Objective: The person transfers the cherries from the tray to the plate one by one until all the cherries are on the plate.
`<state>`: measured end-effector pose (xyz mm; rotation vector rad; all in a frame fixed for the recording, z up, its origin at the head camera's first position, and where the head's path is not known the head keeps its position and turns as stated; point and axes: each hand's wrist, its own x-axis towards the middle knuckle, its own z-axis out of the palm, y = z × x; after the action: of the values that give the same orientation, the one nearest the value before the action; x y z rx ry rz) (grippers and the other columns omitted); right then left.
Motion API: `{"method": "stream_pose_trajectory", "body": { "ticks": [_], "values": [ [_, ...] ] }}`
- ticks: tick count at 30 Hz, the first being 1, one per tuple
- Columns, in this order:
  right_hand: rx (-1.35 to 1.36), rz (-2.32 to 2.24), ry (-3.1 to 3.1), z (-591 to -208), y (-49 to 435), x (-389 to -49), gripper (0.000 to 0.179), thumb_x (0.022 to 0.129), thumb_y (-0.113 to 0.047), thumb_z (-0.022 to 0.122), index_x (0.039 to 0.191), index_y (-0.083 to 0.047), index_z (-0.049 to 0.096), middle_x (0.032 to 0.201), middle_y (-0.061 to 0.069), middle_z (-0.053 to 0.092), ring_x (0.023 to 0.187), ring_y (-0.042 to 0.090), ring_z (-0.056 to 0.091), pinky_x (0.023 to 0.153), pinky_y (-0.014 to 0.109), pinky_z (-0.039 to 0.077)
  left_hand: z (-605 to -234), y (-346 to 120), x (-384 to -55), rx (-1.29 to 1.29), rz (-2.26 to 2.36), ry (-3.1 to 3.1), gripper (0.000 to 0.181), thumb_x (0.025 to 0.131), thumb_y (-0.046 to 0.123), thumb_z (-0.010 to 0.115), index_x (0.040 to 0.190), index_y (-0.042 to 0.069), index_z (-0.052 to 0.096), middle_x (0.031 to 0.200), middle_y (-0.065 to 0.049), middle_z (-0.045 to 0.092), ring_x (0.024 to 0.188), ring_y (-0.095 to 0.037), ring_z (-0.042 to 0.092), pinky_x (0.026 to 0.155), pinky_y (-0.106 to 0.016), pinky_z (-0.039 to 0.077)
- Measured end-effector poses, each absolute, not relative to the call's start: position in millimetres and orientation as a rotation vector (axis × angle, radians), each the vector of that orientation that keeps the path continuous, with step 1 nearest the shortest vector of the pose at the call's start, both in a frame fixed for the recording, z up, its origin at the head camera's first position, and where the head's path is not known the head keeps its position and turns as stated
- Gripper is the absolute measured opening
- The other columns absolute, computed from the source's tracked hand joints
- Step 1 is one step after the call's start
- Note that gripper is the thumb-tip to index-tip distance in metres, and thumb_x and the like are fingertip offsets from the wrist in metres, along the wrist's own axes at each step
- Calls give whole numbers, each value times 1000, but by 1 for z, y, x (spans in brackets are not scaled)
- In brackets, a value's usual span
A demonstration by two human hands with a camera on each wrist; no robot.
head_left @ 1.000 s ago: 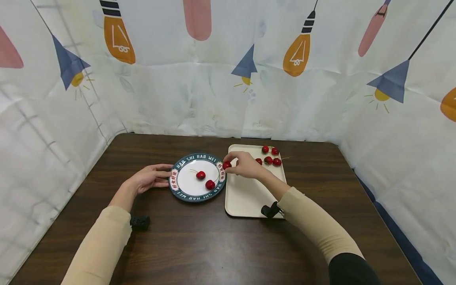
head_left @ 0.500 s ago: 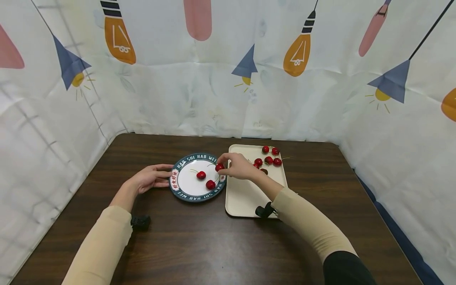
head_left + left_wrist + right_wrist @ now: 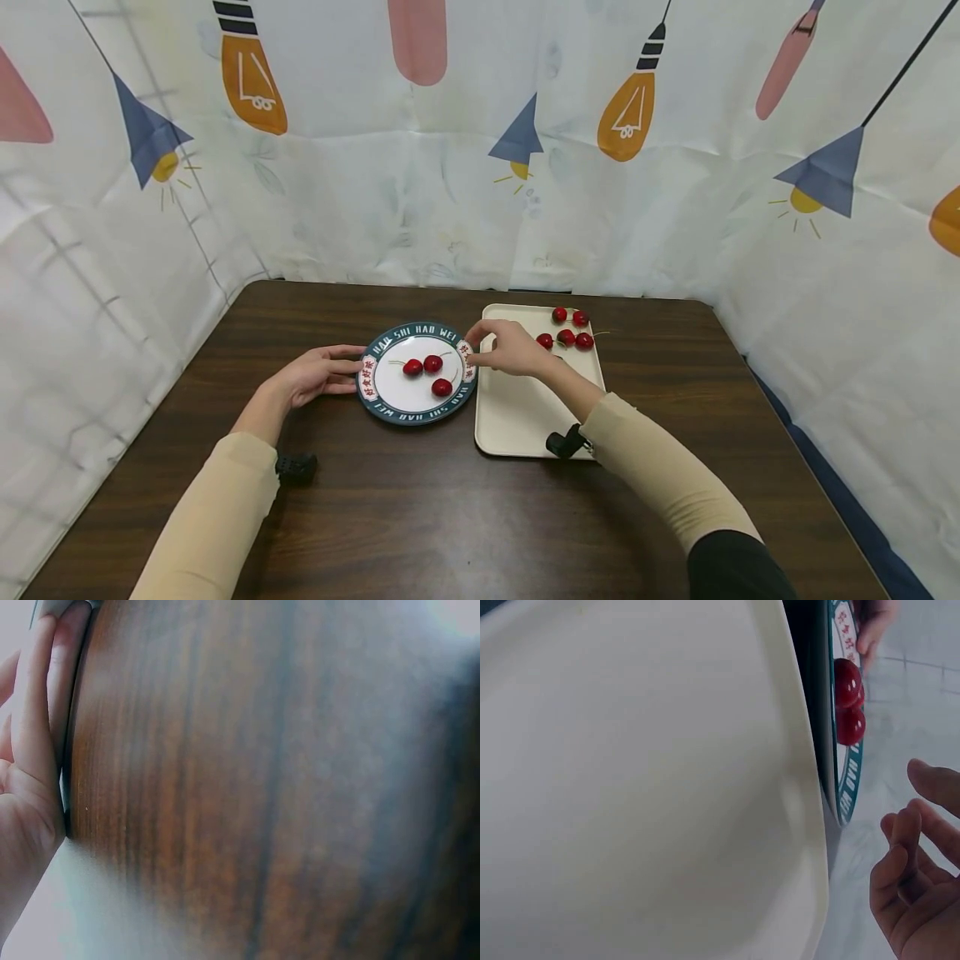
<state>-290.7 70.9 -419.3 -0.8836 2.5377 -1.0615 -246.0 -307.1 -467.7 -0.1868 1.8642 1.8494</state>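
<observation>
In the head view, a round plate (image 3: pixel 397 392) with a dark green lettered rim bears a left cherry (image 3: pixel 412 367), an upper right cherry (image 3: pixel 432 363) and a lower cherry (image 3: pixel 442 387). My left hand (image 3: pixel 322 373) touches the plate's left rim with fairly straight fingers. Over the plate's right rim and the neighbouring tray is my right hand (image 3: pixel 513 348). The right wrist view shows that right hand (image 3: pixel 922 877) with thumb and fingers apart, holding nothing. Several cherries (image 3: pixel 566 337) with stems lie toward the back of the cream tray (image 3: pixel 517 417); my right hand may hide others.
Tray and plate stand side by side on a dark wooden table (image 3: pixel 420 517). A white curtain (image 3: pixel 360 208) printed with lamps and bulbs hangs behind the table and along its sides.
My right hand has carried a cherry left onto the plate, let go of it and drawn back slightly right. The left cherry has shifted slightly left. My left hand stays at the rim.
</observation>
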Motion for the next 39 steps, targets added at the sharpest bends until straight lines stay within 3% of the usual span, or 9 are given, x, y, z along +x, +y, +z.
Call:
{"method": "stream_pose_trajectory", "body": {
  "ticks": [12,19,26,33,39],
  "values": [
    [-793,-1104,2577,-428,105,-296,32,92,-18,79,119,-4,70,112,7,69,75,20,63,63,32,59,-470,-307,-249,-196,1845,1890,64,102,14,66,159,4,36,130,-17,57,97,-23,72,91,-37,59],
    [-739,-1181,2548,-431,130,-297,35,93,-16,77,122,1,67,118,17,68,70,21,62,63,31,58,-471,-305,-248,-170,1839,1881,66,104,14,64,160,3,32,132,-18,55,98,-22,70,92,-37,58],
    [-701,-1235,2567,-431,151,-295,34,93,-13,77,122,2,67,111,14,68,65,22,56,56,31,52,-469,-305,-246,-181,1848,1875,67,103,14,64,160,3,31,130,-17,56,97,-21,70,91,-37,59],
    [-632,-1252,2613,-436,177,-297,34,94,-16,77,122,-1,67,114,11,67,79,27,61,69,36,57,-470,-305,-246,-192,1849,1872,67,103,14,65,160,3,32,129,-17,57,97,-22,71,91,-37,59],
    [-551,-1278,2621,-438,197,-298,38,94,-18,77,126,-2,66,121,14,66,71,34,64,66,39,59,-470,-304,-247,-201,1851,1880,68,102,15,67,160,3,33,129,-16,57,99,-23,71,91,-37,59]
  ]
}}
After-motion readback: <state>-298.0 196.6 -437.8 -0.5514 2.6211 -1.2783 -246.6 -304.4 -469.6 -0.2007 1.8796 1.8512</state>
